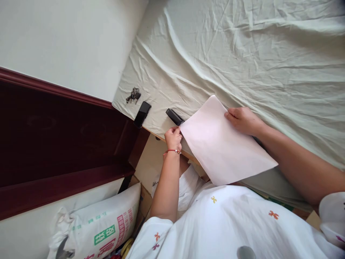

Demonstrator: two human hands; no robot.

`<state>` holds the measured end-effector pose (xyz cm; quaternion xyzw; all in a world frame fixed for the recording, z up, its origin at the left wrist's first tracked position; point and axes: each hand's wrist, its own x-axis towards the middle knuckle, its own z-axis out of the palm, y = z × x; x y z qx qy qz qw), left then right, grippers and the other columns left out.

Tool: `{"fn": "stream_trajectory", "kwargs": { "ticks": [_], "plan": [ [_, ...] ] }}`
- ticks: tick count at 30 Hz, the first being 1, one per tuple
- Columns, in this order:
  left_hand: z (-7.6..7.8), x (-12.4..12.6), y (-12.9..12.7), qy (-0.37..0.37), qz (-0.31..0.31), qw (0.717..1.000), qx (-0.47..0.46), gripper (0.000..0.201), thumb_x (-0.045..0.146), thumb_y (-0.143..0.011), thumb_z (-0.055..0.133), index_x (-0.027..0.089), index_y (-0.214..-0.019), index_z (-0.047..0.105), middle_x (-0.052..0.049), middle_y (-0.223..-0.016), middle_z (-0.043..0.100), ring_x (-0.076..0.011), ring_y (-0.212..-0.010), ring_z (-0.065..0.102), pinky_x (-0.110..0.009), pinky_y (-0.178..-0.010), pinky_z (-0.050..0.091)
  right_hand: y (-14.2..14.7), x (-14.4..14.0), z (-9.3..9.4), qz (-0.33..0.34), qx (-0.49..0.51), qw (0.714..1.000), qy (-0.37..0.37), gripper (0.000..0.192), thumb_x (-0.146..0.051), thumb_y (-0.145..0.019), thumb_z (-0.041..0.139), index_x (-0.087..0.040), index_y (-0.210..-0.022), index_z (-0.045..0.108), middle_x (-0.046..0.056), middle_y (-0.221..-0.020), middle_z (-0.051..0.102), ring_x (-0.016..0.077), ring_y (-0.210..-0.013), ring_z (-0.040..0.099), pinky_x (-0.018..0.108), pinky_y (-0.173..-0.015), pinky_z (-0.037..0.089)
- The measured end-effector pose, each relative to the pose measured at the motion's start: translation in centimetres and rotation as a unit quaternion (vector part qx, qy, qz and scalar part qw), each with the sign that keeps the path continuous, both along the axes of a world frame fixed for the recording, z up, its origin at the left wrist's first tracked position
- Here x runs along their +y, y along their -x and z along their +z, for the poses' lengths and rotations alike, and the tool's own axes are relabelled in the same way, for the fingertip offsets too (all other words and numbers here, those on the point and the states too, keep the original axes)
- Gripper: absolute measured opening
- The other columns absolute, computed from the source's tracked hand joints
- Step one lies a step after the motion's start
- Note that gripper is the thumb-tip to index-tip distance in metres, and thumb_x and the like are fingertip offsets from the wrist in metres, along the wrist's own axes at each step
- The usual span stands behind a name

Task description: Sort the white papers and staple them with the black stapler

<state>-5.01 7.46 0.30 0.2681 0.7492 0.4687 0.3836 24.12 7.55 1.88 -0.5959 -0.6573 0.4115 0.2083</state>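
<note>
Head view, held paper [219, 144], bulging sack [107, 216]

Keys [133, 95] lie on the cloth [258, 54] near its left end; the phone [142, 114] lies just nearer the person, at the cloth's near edge. Right of the phone, and apart from it, lies the stapler [174, 117]. The paper [223, 147] extends rightward from the stapler's near end; whether they touch cannot be told. Left hand [174, 138]: at the paper's left corner, just before the stapler. Right hand [242, 120]: at the paper's far right edge. Left of the cloth: panel [54, 144], with the sack [105, 223] nearer the person.
</note>
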Motion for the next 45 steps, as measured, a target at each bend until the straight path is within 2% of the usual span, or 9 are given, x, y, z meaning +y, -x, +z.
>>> {"fn": "stream_trajectory", "kwargs": {
  "ticks": [7, 12, 15, 20, 27, 30, 35, 42, 45],
  "plan": [
    [0.6, -0.2, -0.7, 0.017, 0.001, 1.000, -0.024, 0.020, 0.021, -0.084, 0.071, 0.015, -0.073, 0.055, 0.004, -0.052, 0.058, -0.0010, -0.033, 0.028, -0.018, -0.039, 0.016, -0.3, 0.1, -0.2, -0.018, -0.010, 1.000, -0.012, 0.038, -0.033, -0.100, 0.047, -0.025, -0.065, 0.035, 0.003, -0.064, 0.053, 0.0189, -0.062, 0.048, 0.035, -0.064, 0.032],
    [1.1, -0.4, -0.1, -0.046, -0.004, 0.999, 0.008, 0.039, 0.054, -0.094, 0.065, 0.018, -0.085, 0.053, 0.001, -0.060, 0.065, -0.0030, -0.034, 0.035, -0.019, -0.038, 0.020, -0.4, 0.1, -0.1, -0.005, -0.019, 1.000, -0.006, 0.038, -0.034, -0.100, 0.046, -0.025, -0.065, 0.035, 0.002, -0.063, 0.051, 0.0186, -0.061, 0.047, 0.035, -0.064, 0.032],
    [2.0, 0.6, 0.6, -0.050, -0.038, 0.997, 0.043, 0.046, 0.063, -0.093, 0.064, 0.018, -0.085, 0.055, 0.000, -0.059, 0.063, -0.0046, -0.036, 0.038, -0.019, -0.039, 0.022, -0.5, 0.0, -0.2, -0.005, -0.014, 1.000, -0.004, 0.038, -0.036, -0.100, 0.046, -0.025, -0.065, 0.035, 0.002, -0.062, 0.050, 0.0184, -0.061, 0.046, 0.035, -0.063, 0.031],
    [3.3, 2.8, 1.2, 0.034, -0.112, 0.991, 0.060, 0.042, 0.047, -0.089, 0.075, 0.019, -0.072, 0.048, 0.002, -0.053, 0.059, -0.0037, -0.037, 0.034, -0.018, -0.038, 0.019, -0.5, 0.0, -0.4, -0.004, -0.004, 1.000, -0.006, 0.038, -0.037, -0.100, 0.047, -0.025, -0.066, 0.036, 0.002, -0.064, 0.052, 0.0188, -0.062, 0.047, 0.035, -0.064, 0.032],
    [4.8, 3.6, 1.8, 0.087, -0.187, 0.977, 0.056, 0.027, 0.023, -0.096, 0.064, 0.018, -0.075, 0.047, 0.002, -0.047, 0.058, -0.0031, -0.033, 0.033, -0.016, -0.038, 0.019, -0.5, 0.1, -0.4, -0.002, -0.006, 1.000, -0.007, 0.039, -0.037, -0.101, 0.046, -0.025, -0.066, 0.035, 0.002, -0.063, 0.051, 0.0184, -0.062, 0.047, 0.035, -0.065, 0.032],
    [4.9, 3.6, 2.0, 0.096, -0.211, 0.971, 0.051, 0.026, 0.021, -0.096, 0.063, 0.018, -0.076, 0.047, 0.002, -0.046, 0.058, -0.0031, -0.033, 0.033, -0.016, -0.038, 0.019, -0.5, 0.1, -0.3, -0.004, -0.007, 1.000, -0.001, 0.039, -0.036, -0.101, 0.047, -0.025, -0.065, 0.035, 0.002, -0.063, 0.052, 0.0183, -0.061, 0.047, 0.035, -0.064, 0.032],
    [4.5, 3.8, 2.3, 0.094, -0.217, 0.970, 0.055, 0.024, 0.022, -0.094, 0.066, 0.018, -0.078, 0.049, 0.003, -0.048, 0.059, -0.0039, -0.034, 0.035, -0.016, -0.038, 0.022, -0.5, 0.1, -0.2, -0.004, -0.004, 1.000, 0.002, 0.038, -0.036, -0.100, 0.048, -0.025, -0.065, 0.037, 0.003, -0.063, 0.054, 0.0190, -0.061, 0.048, 0.035, -0.064, 0.033],
    [4.5, 4.3, 3.1, 0.091, -0.254, 0.961, 0.055, 0.033, 0.027, -0.086, 0.078, 0.018, -0.073, 0.048, 0.002, -0.050, 0.059, -0.0041, -0.038, 0.039, -0.016, -0.039, 0.022, -0.6, 0.1, -0.4, 0.006, -0.001, 1.000, -0.007, 0.039, -0.040, -0.100, 0.046, -0.026, -0.065, 0.035, 0.002, -0.062, 0.052, 0.0188, -0.060, 0.047, 0.035, -0.064, 0.033],
    [4.3, 4.4, 3.2, 0.084, -0.243, 0.965, 0.052, 0.033, 0.026, -0.086, 0.077, 0.019, -0.074, 0.048, 0.005, -0.049, 0.055, -0.0041, -0.038, 0.038, -0.016, -0.038, 0.022, -0.6, 0.1, -0.3, 0.006, 0.004, 1.000, -0.003, 0.038, -0.040, -0.100, 0.045, -0.026, -0.066, 0.036, 0.003, -0.063, 0.053, 0.0190, -0.061, 0.047, 0.035, -0.064, 0.033]
  ]
}}
